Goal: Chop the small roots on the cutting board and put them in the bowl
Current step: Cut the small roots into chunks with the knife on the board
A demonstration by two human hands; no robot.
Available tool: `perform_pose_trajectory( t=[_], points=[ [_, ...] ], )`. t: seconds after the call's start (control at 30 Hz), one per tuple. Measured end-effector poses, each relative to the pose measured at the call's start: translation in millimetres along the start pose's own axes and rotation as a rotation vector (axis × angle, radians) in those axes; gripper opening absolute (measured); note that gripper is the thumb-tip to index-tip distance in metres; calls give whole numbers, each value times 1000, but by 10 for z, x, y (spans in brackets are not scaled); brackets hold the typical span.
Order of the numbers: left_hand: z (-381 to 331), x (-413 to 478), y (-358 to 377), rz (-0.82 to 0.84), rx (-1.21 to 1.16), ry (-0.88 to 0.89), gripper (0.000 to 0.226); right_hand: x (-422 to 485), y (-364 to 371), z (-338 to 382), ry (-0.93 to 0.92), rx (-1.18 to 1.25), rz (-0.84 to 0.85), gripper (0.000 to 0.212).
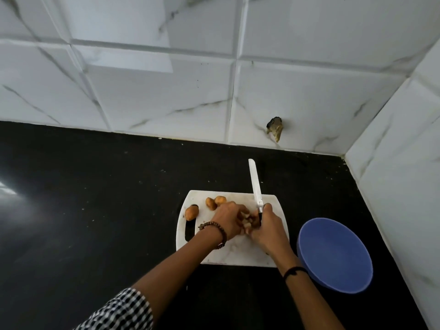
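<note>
step in hand: chopping. my right hand (269, 228) grips the handle of the knife (255, 184), blade pointing away toward the wall, its heel over the cutting board (240, 254). my left hand (228, 216) is curled round the cut pieces (246, 220) at mid-board, just beside the blade. three whole roots (211, 203) lie at the board's left end, one beside the handle slot. the blue bowl (333, 256) stands on the worktop (95, 210) just right of the board; i see nothing in it. procedure, as i judge it: tuck the left fingertips back, knuckles guiding the blade; cut straight down; hold the pieces bunched so none roll. when the pile is fine enough, sweep it right into the bowl, then bring over the next root.
</note>
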State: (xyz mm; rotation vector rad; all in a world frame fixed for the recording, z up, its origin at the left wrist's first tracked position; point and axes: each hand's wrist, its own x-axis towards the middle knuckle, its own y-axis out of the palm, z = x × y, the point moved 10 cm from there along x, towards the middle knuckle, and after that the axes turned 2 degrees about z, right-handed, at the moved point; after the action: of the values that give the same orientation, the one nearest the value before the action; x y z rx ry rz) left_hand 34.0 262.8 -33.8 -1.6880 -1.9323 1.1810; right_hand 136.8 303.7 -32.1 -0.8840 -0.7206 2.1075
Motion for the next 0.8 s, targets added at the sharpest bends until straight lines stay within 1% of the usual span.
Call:
perform_pose_trajectory(
  t=[0.07,0.17,0.3,0.33,0.43,0.5,0.7,0.8],
  points=[
    [-29,77,18,20,-12,-16,44,30,-34,-8,4,-7,-5,46],
    [-136,184,23,48,-21,-20,42,80,-166,-54,53,-14,-57,39],
    [-302,335,45,67,-80,-40,41,197,-354,-144,150,-22,-121,44],
    [-348,363,61,70,-98,-41,41,217,-386,-168,164,-31,-125,41],
    [-461,439,98,63,-107,-29,37,262,-445,-235,185,-91,-124,22],
    [-490,460,103,50,-100,-26,35,260,-474,-252,185,-114,-137,17],
    [-431,453,79,54,-60,-26,42,233,-523,-69,138,-175,-178,34],
    [-414,415,-39,34,-39,-18,42,233,-543,73,95,-200,-180,35]
  ],
)
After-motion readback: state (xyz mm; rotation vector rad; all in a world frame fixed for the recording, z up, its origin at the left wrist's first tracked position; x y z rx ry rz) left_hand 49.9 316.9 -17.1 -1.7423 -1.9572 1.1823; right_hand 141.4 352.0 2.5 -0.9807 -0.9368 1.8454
